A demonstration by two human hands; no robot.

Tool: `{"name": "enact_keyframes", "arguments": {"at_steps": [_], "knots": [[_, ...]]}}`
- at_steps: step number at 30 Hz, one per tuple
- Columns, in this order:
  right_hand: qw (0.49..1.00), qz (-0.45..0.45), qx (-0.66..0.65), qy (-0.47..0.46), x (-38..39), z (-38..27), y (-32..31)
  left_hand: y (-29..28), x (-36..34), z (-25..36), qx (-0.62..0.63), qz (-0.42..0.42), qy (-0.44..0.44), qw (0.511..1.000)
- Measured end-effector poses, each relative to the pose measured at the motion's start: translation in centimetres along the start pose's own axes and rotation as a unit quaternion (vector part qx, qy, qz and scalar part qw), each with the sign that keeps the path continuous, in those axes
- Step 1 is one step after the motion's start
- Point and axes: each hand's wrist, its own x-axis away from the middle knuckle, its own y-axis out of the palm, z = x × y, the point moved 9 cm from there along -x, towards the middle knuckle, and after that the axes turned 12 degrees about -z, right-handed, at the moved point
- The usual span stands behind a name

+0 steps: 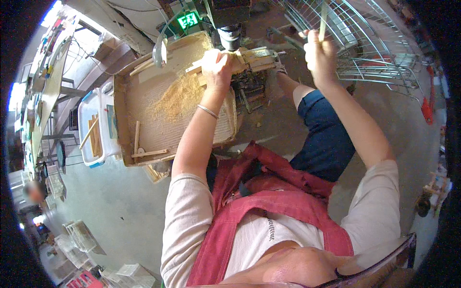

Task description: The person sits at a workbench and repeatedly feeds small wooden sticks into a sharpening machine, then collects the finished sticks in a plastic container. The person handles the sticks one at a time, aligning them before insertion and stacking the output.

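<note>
Below the black chuck (230, 38) of a drilling machine, my left hand (217, 71) is closed around a pale wooden strip (193, 70), whose end sticks out to its left. More light wooden pieces (257, 56) lie to the right of this hand, on the machine's dark metal fixture (249, 89). My fingers partly hide where the strip meets the fixture. Raised at the upper right, my right hand (320, 54) is wrapped round a slender pale stick (323, 21) that points upward. Whether that stick is loose or a machine handle I cannot tell.
A shallow cardboard tray (126, 122) holds a heap of sawdust (178, 98) and loose wooden strips. Left of it stands a clear plastic bin (88, 152) with wood inside. A wire cart (374, 36) is close to my right hand. A lamp (160, 50) hangs over the tray's far side.
</note>
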Motion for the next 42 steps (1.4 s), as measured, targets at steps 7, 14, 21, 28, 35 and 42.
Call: {"name": "enact_keyframes", "arguments": {"at_steps": [7, 14, 21, 28, 35, 42], "knots": [[0.989, 0.016, -0.147, -0.008, -9.0, -16.8, 0.1, 0.2, 0.7, -0.7, -0.023, -0.016, -0.001, 1.000], [0.952, -0.097, -0.290, 0.028, -1.2, -12.0, 5.7, -1.0, 0.4, 0.3, -0.041, -0.065, 0.006, 0.997], [0.908, -0.059, -0.399, 0.113, 0.3, -4.5, 4.2, -1.5, 2.7, -1.8, -0.010, -0.203, -0.096, 0.974], [0.910, -0.065, -0.391, 0.123, 0.0, -5.1, 5.2, -0.7, 2.5, -4.0, -0.056, -0.361, -0.150, 0.919], [0.858, -0.144, -0.452, 0.198, 0.2, -3.7, 6.3, -2.3, 5.0, -4.0, 0.076, -0.241, -0.174, 0.952], [0.889, -0.144, -0.412, 0.137, 0.2, -3.6, 4.2, -22.8, 9.3, -3.4, -0.063, -0.090, -0.234, 0.966]]}}
